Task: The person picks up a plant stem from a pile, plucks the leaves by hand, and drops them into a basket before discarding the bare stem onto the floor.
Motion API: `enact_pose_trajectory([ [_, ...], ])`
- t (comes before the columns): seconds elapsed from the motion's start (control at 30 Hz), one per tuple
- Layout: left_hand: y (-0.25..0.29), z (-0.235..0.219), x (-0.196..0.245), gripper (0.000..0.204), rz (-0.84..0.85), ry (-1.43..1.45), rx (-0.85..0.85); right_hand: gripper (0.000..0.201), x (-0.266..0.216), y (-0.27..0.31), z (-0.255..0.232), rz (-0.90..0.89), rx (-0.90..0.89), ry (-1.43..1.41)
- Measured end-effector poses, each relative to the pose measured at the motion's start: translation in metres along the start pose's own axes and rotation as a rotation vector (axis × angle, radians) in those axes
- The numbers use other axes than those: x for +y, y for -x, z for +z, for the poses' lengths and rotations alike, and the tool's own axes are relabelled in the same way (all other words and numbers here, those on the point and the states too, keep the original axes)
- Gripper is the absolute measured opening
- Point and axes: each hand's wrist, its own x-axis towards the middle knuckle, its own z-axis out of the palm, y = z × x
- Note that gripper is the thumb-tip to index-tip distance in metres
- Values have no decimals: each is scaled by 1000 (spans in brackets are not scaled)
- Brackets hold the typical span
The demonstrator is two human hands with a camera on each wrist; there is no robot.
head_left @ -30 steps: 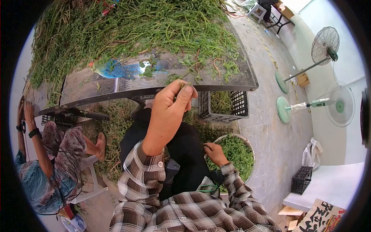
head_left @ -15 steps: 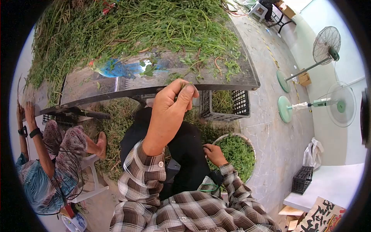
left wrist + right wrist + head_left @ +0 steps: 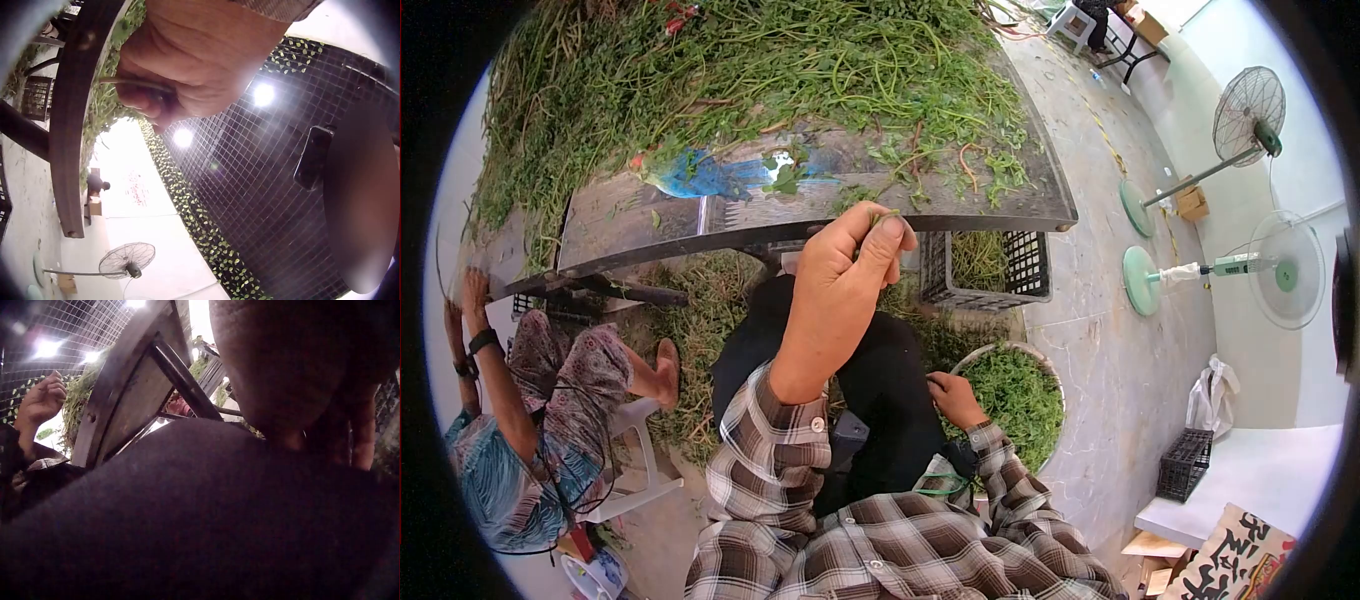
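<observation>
My left hand (image 3: 835,300) is raised at the table's front edge (image 3: 800,232), thumb and curled fingers pinching a thin green stem (image 3: 886,216). In the left wrist view the stem (image 3: 128,81) sticks out of the curled left hand (image 3: 187,62). My right hand (image 3: 957,398) lies low beside the dark-trousered thigh, at the near side of a round tub of green leaves (image 3: 1015,400). Its fingers hang loosely bent, with nothing visible in them; in the right wrist view this hand (image 3: 294,369) is dark and partly hidden by the thigh.
Heaped green stems (image 3: 750,80) cover much of the table. A black crate (image 3: 990,292) of stems stands below its right end. Another person (image 3: 520,440) sits at the left. Two fans (image 3: 1248,115) stand on the right; cut greens litter the floor.
My left hand keeps its pinch on the stem and my right hand stays low by the tub. The head view has shifted slightly, and the other person's hands at the left have moved a little.
</observation>
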Motion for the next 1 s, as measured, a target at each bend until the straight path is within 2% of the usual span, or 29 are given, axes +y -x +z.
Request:
enact_pose_trajectory([
  [0.13,1,2,3,30,-19,2,15,26,5,-1,1,-68,35,17],
  [0.2,0,3,2,30,-12,24,20,25,-1,1,-3,31,4,-45],
  [0.43,-1,4,0,29,15,60,50,24,-9,-3,-36,23,103,-115],
  [0.5,-1,3,2,29,26,105,83,22,-14,-5,-51,14,210,-328],
  [0.57,-2,2,3,28,38,151,117,21,-34,-2,-73,-27,248,-344],
  [0.63,-3,1,1,26,69,198,222,20,-62,4,-96,-123,303,-281],
  [0.8,-4,-1,-1,24,100,297,266,16,-134,10,-144,-258,361,-220],
  [1.0,-5,-1,0,22,119,361,300,17,-196,-17,-191,-416,370,-212],
])
